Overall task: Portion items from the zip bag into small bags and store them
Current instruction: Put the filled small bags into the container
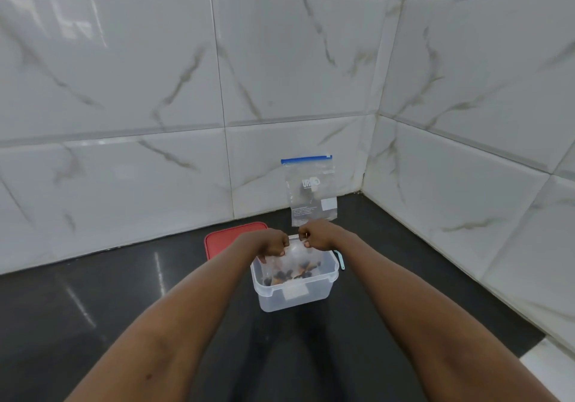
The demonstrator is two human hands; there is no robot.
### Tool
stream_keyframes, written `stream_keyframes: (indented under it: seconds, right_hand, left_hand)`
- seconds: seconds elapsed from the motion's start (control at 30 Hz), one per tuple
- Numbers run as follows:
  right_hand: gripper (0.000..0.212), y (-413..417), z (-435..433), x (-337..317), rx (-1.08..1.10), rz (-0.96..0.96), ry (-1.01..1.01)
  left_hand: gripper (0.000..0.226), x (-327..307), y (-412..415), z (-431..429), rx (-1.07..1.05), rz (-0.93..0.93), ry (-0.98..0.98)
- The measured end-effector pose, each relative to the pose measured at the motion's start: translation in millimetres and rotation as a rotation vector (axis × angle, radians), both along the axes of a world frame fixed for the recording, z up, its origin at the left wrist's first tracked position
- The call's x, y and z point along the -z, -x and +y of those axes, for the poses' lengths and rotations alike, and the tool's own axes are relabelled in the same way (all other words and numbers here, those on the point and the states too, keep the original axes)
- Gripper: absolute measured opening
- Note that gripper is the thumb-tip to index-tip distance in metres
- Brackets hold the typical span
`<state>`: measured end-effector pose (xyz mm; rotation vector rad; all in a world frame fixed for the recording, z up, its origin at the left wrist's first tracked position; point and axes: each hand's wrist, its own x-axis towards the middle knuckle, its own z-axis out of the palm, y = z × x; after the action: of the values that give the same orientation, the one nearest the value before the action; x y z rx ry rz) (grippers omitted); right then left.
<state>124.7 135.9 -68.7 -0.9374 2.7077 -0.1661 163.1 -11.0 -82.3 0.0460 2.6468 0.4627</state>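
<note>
Dark counter (124, 292): small bag (294, 254) btwn L hand (273, 243), R hand (315, 235), over tub (295, 296)

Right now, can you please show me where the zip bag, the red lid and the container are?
zip bag (311, 196): head view, on its clear front, below the blue zip strip.
red lid (224, 240): head view, on its flat top.
container (317, 292): head view, on its front wall.

The zip bag (311, 190) bears a logo starting "UR"; its small print is unreadable.
</note>
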Motion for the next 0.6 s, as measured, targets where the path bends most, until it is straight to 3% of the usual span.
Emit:
stream_keyframes:
  seconds: [0.17,0.27,0.4,0.53,0.6]
  right_hand:
    - [0.029,4.7,-6.1,4.7,-0.005,-0.077,-0.106]
    - [0.029,11.0,-10.4,13.9,0.022,-0.044,-0.133]
    - [0.024,23.7,-17.8,21.0,0.1,0.037,-0.134]
    - [0.025,41.0,-34.8,16.1,0.217,0.021,0.038]
    - [0.024,51.8,-47.5,16.3,0.327,0.028,0.215]
  left_hand:
    - [0.031,8.9,8.2,-4.4,0.063,-0.086,0.063]
    - [0.028,14.3,15.0,-9.2,0.132,0.029,0.178]
    - [0.016,8.1,18.2,-21.8,0.079,0.259,0.056]
    - [0.015,7.3,30.1,-51.4,-0.297,0.505,-0.315]
    - [0.017,11.6,39.9,-68.0,-0.555,0.515,-0.416]
